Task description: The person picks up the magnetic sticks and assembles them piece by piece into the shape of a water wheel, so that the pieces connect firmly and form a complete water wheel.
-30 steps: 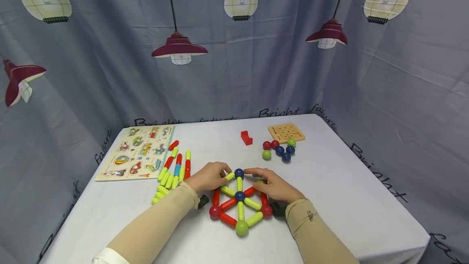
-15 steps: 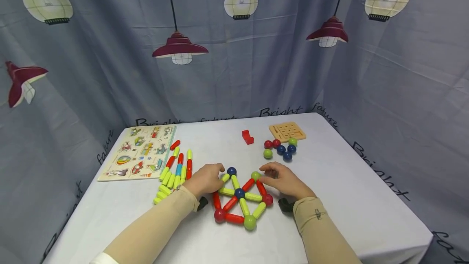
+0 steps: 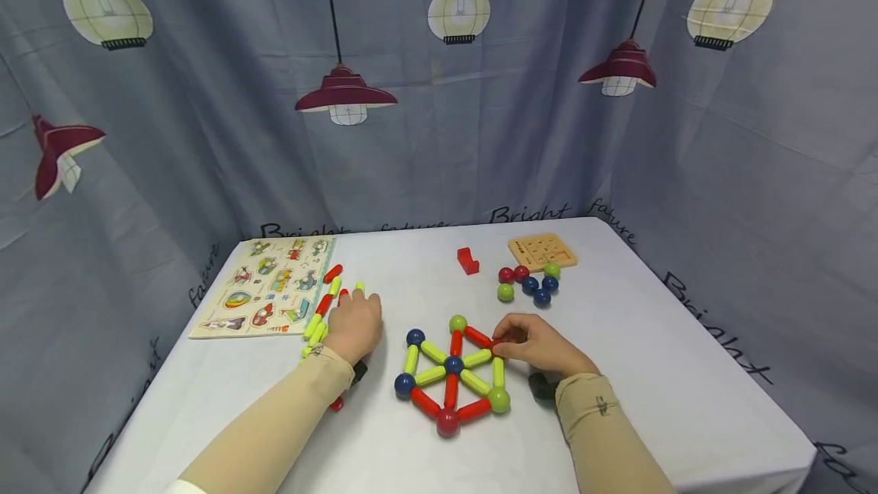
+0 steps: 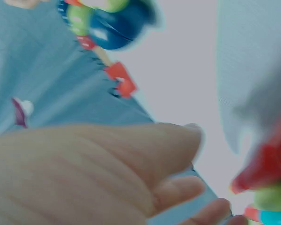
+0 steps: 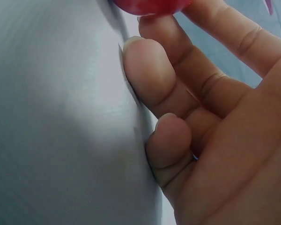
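A flat six-sided wheel of magnetic rods and balls lies on the table, its spokes meeting at a blue ball [image 3: 453, 366]. At its right corner my right hand [image 3: 540, 344] pinches a red ball [image 5: 152, 5] with bent fingers; the lower fingers rest by the tabletop in the right wrist view. My left hand [image 3: 354, 328] is off to the left, over the loose rods [image 3: 324, 305], partly covering them. In the left wrist view its fingers reach toward a blurred red rod [image 4: 271, 159], with nothing seen in the grasp.
A picture puzzle board [image 3: 264, 288] lies at the table's left. Toward the back are a red block [image 3: 468, 261], a wooden number board [image 3: 542, 251] and several loose balls [image 3: 530, 285]. A red rod end [image 3: 336, 404] shows below the left forearm.
The wheel has turned counter-clockwise on the table. My left hand has left its rim and moved left to the loose rods; my right hand has come onto the red corner ball.
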Tool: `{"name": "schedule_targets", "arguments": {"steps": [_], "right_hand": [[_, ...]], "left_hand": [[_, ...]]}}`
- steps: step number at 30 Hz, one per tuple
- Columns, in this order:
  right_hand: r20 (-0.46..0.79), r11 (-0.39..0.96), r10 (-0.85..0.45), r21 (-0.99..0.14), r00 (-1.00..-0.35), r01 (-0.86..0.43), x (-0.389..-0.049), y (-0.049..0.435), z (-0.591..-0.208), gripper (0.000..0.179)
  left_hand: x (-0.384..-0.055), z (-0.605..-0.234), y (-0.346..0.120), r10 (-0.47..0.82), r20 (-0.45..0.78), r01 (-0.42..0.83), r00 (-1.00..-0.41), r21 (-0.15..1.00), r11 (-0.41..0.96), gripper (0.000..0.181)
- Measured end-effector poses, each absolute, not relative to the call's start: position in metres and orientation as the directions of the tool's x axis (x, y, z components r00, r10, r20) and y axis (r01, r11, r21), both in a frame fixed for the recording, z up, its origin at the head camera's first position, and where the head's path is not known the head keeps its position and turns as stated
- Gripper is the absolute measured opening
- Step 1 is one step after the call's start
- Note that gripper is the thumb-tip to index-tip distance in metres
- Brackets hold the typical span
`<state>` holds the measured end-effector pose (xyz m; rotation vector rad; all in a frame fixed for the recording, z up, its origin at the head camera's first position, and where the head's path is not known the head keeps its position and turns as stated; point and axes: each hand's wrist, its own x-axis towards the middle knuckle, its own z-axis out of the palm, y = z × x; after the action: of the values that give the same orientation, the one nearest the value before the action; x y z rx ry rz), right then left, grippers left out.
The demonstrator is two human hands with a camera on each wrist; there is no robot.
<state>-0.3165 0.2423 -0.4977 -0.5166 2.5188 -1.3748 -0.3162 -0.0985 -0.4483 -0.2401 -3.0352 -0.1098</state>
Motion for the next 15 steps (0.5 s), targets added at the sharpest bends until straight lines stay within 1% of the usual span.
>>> {"name": "schedule_targets", "arguments": {"steps": [2, 3, 6, 11, 15], "right_hand": [[-0.029, 0.493, -0.408, -0.848, -0.913, -0.193, -0.316, 0.242, -0.499, 0.017], [-0.032, 0.493, -0.408, -0.849, -0.913, -0.190, -0.315, 0.242, -0.499, 0.017], [-0.037, 0.499, -0.401, -0.846, -0.916, -0.184, -0.315, 0.241, -0.499, 0.017], [-0.030, 0.499, -0.394, -0.846, -0.919, -0.187, -0.316, 0.241, -0.498, 0.017], [-0.033, 0.489, -0.406, -0.852, -0.913, -0.187, -0.317, 0.240, -0.499, 0.017]], "left_hand": [[-0.322, -0.454, -0.107, 0.140, 0.116, 0.142, -0.983, 0.008, 0.990, 0.013], [-0.325, -0.457, -0.111, 0.141, 0.112, 0.141, -0.984, -0.012, 0.990, 0.012], [-0.334, -0.463, -0.117, 0.164, 0.091, 0.161, -0.982, -0.040, 0.986, 0.012], [-0.348, -0.460, -0.119, 0.142, 0.014, 0.141, -0.990, -0.019, 0.990, 0.028], [-0.352, -0.459, -0.119, 0.096, -0.049, 0.094, -0.994, 0.043, 0.995, 0.034]]}}
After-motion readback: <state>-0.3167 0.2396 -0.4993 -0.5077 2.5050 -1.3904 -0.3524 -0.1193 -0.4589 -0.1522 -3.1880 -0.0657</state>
